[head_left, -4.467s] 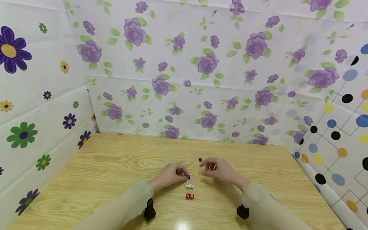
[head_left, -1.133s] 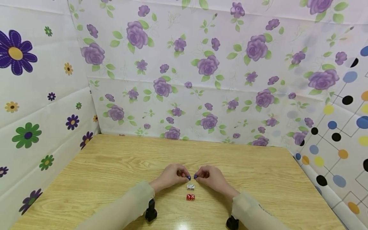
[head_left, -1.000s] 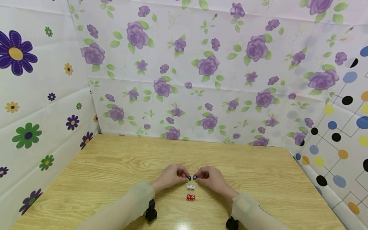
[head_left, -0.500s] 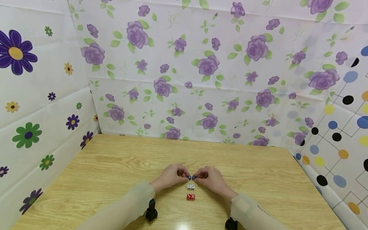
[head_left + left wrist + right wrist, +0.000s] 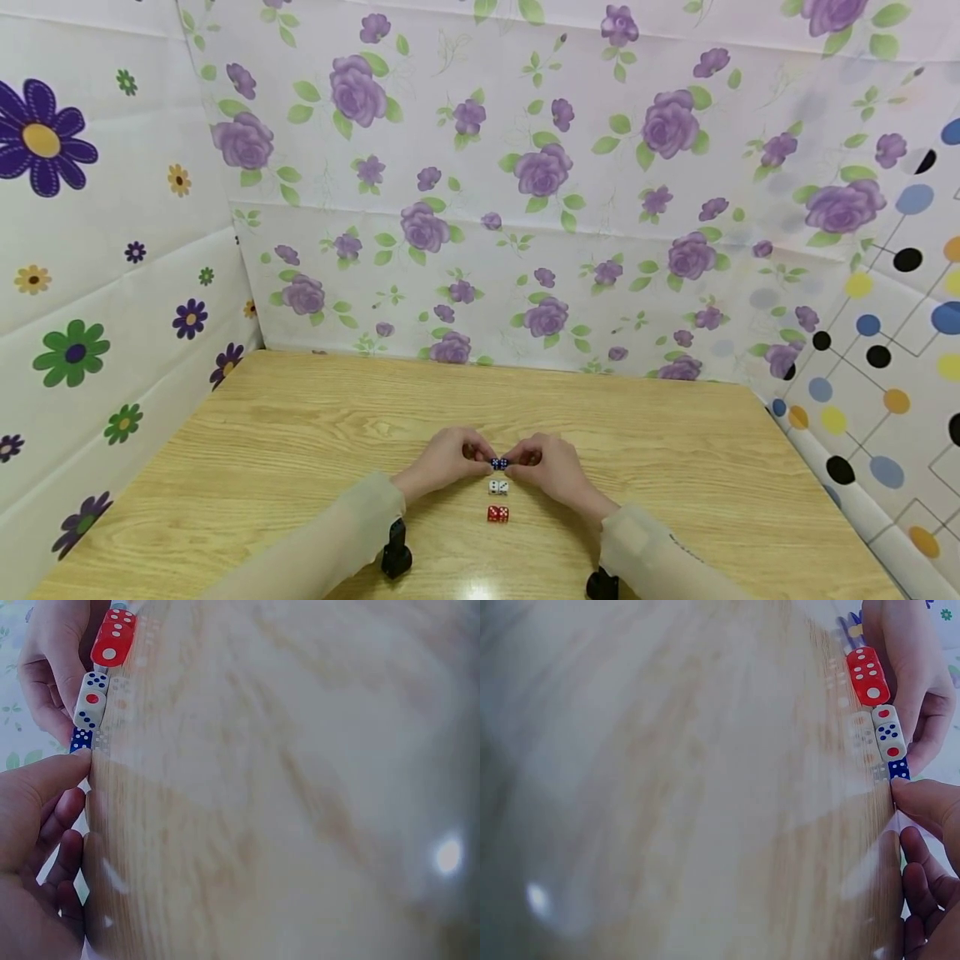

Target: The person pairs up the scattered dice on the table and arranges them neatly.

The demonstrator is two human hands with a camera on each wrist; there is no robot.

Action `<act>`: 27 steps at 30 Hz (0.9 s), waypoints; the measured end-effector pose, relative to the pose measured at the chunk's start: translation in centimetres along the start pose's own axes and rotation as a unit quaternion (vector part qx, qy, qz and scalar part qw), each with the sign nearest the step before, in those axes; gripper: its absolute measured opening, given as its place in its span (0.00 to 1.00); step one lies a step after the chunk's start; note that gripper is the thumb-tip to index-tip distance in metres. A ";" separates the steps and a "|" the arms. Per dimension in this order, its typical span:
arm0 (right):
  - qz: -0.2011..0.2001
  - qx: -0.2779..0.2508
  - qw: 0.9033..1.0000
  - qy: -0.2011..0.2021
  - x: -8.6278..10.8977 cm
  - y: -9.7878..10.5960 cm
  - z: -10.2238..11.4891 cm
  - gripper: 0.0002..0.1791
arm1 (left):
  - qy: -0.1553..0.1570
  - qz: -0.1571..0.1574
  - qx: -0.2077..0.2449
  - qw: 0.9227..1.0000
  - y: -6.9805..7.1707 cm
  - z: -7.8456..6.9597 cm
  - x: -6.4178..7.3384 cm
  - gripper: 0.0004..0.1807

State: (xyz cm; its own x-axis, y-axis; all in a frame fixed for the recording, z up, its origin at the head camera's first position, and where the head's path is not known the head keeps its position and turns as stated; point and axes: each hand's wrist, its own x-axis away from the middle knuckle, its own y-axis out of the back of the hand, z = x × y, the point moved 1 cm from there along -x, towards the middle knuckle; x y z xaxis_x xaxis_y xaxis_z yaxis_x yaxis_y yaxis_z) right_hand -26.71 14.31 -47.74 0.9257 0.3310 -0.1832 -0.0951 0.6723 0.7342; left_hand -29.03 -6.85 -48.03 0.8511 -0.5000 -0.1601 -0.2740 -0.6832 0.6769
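Two blue dice with white pips sit side by side on the wooden table in the head view, a left blue die (image 5: pixel 495 463) and a right blue die (image 5: pixel 504 464). My left hand (image 5: pixel 452 457) pinches the left one between thumb and fingers; my right hand (image 5: pixel 552 467) pinches the right one from the other side. Just nearer to me is a pair of white dice (image 5: pixel 498 487), then a pair of red dice (image 5: pixel 498 514). In each wrist view, the thumb partly covers the blue dice (image 5: pixel 81 739), with the white dice (image 5: pixel 889 733) and red dice (image 5: pixel 868 676) beyond.
The wooden table (image 5: pixel 337 408) spreads around the dice. Behind it hangs a white cloth with purple roses (image 5: pixel 543 171). Patterned cloths line the left side (image 5: pixel 112 275) and the right side (image 5: pixel 892 358). Each wrist carries a black camera (image 5: pixel 396 550).
The right hand reached to the far blue die, brought it nearer and then slid it left. The gap between the blue dice has closed. The left hand stayed in place at its die.
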 end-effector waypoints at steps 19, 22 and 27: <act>0.000 0.004 1.000 0.006 -0.1 0.1 -0.2 0.04 | -0.003 0.002 0.001 1.000 0.1 -0.2 -0.1 0.05; 0.002 0.003 1.000 0.004 -0.1 0.1 -0.1 0.04 | -0.005 0.003 0.002 1.000 0.1 -0.3 -0.1 0.05; 0.007 0.002 1.000 0.000 -0.1 0.0 -0.1 0.04 | -0.007 0.007 0.000 1.000 0.2 -0.3 0.0 0.04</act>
State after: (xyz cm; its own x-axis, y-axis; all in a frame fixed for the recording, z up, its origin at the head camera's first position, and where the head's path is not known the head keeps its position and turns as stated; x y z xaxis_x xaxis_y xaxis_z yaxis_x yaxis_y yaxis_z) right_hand -26.88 14.36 -47.80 0.9241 0.3410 -0.1726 -0.1074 0.6650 0.7391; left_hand -28.92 -6.83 -47.69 0.8410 -0.5166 -0.1608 -0.2859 -0.6766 0.6786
